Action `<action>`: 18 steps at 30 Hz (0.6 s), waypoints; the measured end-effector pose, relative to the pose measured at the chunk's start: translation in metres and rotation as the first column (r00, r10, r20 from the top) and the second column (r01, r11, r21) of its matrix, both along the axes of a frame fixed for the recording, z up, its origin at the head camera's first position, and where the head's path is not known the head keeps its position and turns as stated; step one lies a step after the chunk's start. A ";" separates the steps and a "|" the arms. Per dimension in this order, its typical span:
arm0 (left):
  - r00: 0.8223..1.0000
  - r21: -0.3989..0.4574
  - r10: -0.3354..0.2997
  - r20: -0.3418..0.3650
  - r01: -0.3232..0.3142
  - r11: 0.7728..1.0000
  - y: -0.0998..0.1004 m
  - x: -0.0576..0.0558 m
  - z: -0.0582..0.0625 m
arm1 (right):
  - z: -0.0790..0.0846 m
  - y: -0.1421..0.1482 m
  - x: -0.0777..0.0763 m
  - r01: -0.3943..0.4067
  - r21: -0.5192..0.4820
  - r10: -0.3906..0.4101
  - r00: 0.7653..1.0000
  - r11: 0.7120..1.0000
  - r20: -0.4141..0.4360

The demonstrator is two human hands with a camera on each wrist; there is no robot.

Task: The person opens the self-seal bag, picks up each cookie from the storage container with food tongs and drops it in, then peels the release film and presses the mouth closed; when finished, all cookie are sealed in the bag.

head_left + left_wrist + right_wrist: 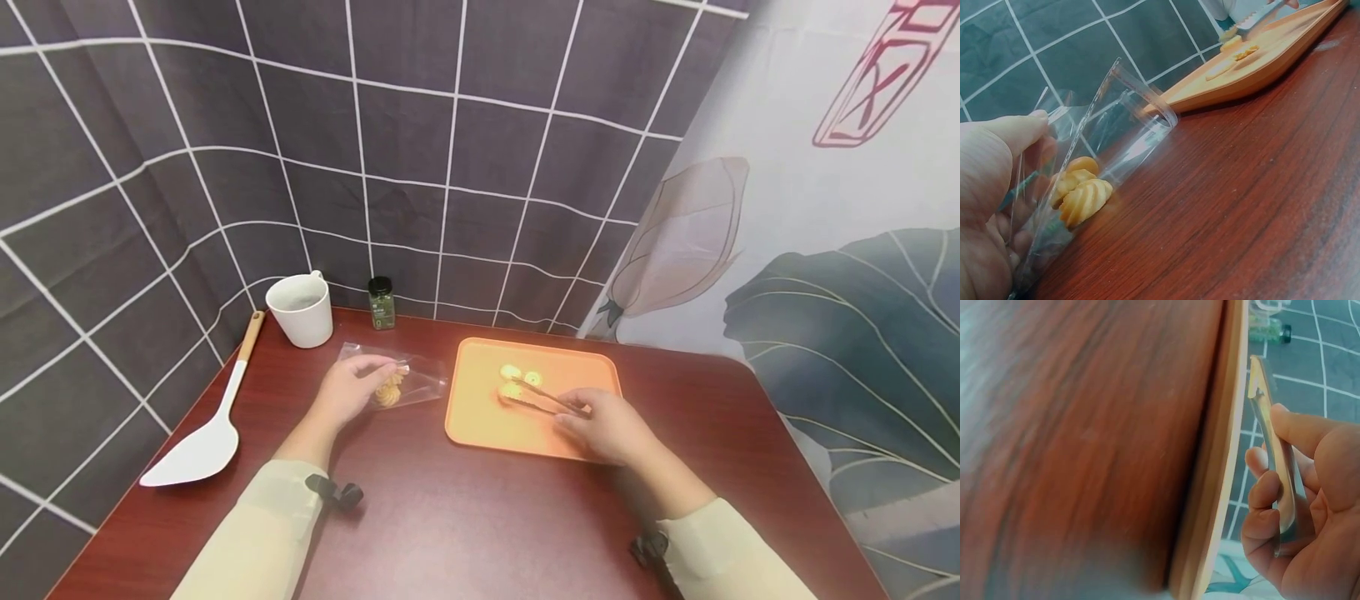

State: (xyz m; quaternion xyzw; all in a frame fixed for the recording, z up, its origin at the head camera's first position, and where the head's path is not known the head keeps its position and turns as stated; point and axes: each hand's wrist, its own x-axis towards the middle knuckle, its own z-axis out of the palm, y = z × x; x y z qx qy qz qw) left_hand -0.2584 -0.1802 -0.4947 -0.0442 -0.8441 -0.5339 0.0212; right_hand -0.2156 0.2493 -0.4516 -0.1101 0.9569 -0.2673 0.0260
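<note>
My left hand [351, 390] pinches the side of a clear plastic bag [1129, 128], its mouth facing the tray. Inside the bag lie several ridged golden cookies [1085, 197]. My right hand [609, 423] grips metal tongs [546, 398] over the orange tray [480, 422]. The tongs' two arms stand apart, their tips at the small group of cookies [512, 390] on the tray. In the right wrist view, the thumb and curled fingers hold the tongs from both sides, and the tray's edge hides the cookies.
A white mug [302, 312] and a small green jar [382, 305] with a black lid stand at the back left. A white spatula [197, 448] with a wooden handle lies along the left edge of the table [465, 533]. Behind hangs a tile-patterned curtain [495, 142].
</note>
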 end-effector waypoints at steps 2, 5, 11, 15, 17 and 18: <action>1.000 -0.009 0.001 -0.007 -0.001 1.000 0.000 0.001 0.000 | 0.001 -0.005 -0.001 -0.008 -0.005 0.008 1.000 1.000 -0.011; 1.000 -0.017 0.008 -0.011 -0.009 1.000 0.000 0.001 -0.001 | 0.003 -0.013 -0.002 -0.023 -0.016 0.022 0.999 1.000 -0.023; 1.000 -0.029 0.013 -0.018 -0.014 0.999 0.000 0.000 -0.001 | 0.008 -0.033 -0.006 -0.058 -0.021 0.058 0.998 0.998 -0.020; 1.000 -0.034 0.009 -0.029 -0.010 0.999 0.000 0.000 -0.001 | 0.012 -0.047 -0.011 -0.087 -0.027 0.087 0.996 0.996 -0.016; 1.000 -0.026 0.001 -0.025 -0.002 1.000 -0.001 -0.001 -0.001 | 0.013 -0.054 -0.014 -0.095 -0.034 0.094 0.995 0.995 -0.013; 1.000 -0.023 0.000 -0.024 -0.001 1.000 -0.001 -0.001 -0.002 | 0.013 -0.057 -0.016 -0.102 -0.038 0.102 0.995 0.994 -0.016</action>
